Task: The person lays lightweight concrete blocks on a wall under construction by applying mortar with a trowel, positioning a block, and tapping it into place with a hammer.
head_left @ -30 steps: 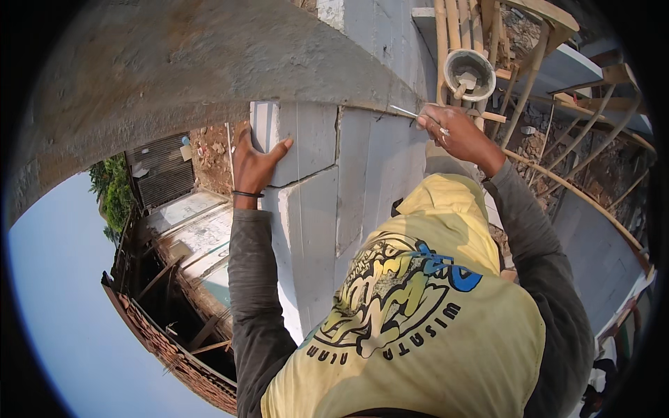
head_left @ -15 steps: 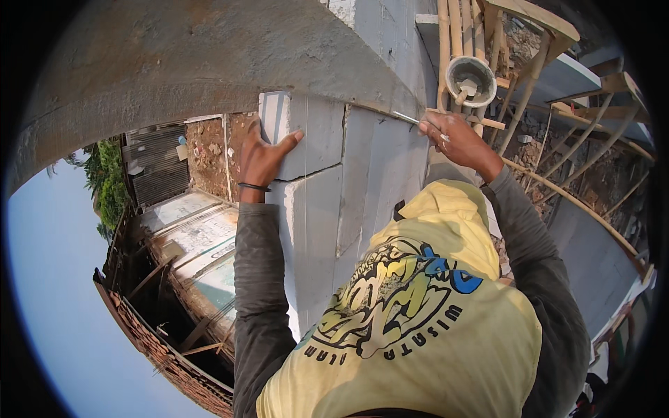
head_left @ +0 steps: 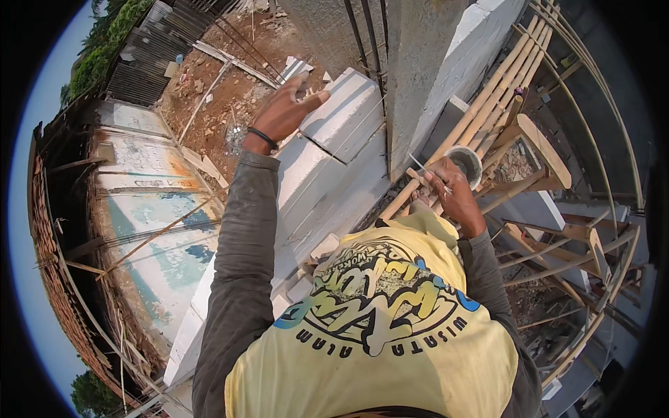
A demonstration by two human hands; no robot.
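Note:
My left hand (head_left: 287, 110) is at the far left end of a pale block (head_left: 346, 115) on top of the wall, its fingers spread and thumb pointing over the block. Whether it touches the block I cannot tell. A dark band circles that wrist. In front of my body, my right hand (head_left: 456, 197) is closed around a thin metal rod (head_left: 420, 166), which points up and left toward the wall's face. More pale blocks (head_left: 317, 177) lie below the top one, with a dark joint between them. Beside the block stands a grey concrete column (head_left: 421, 66).
Dark steel bars (head_left: 371, 35) rise by the column. A round bucket (head_left: 465, 161) sits on bamboo poles (head_left: 498, 87) just past my right hand. Wooden scaffolding (head_left: 550, 157) fills the right side. Left, beyond the wall, lie rubble ground (head_left: 202, 97) and a lower stained roof (head_left: 153, 237).
The view has swung, bringing the column upright beside the block. My left hand has loosened from the block's side, fingers now spread. My right hand has drawn the rod back from the block joint.

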